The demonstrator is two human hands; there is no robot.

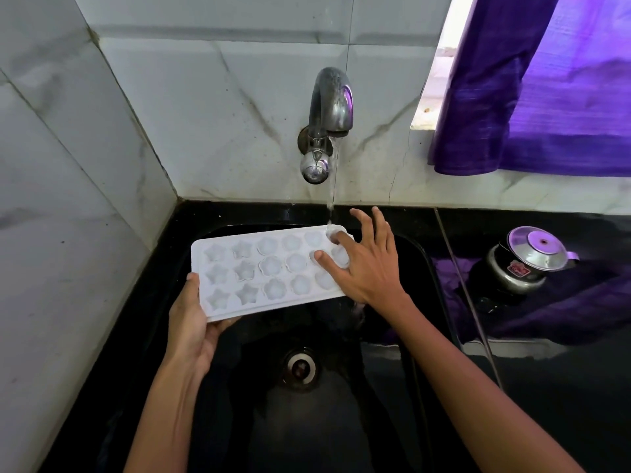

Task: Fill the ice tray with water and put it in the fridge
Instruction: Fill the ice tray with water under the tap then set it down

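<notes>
A white ice tray (259, 271) with star- and flower-shaped cells hangs over the black sink (341, 421). My left hand (193, 322) grips its near left corner, thumb on the rim and fingers underneath. My right hand (367, 264) lies on the tray's right end with spread, straight fingers, thumb and forefinger touching the cells. A thin stream of water (332, 186) runs from the steel tap (329, 104) into the tray's far right corner cell.
The sink's drain (301, 368) lies below the tray. On the black counter to the right stands a steel pressure cooker (527, 264). A purple curtain (546, 90) hangs at the window, upper right. Grey marble tiles (68, 165) wall the left and back.
</notes>
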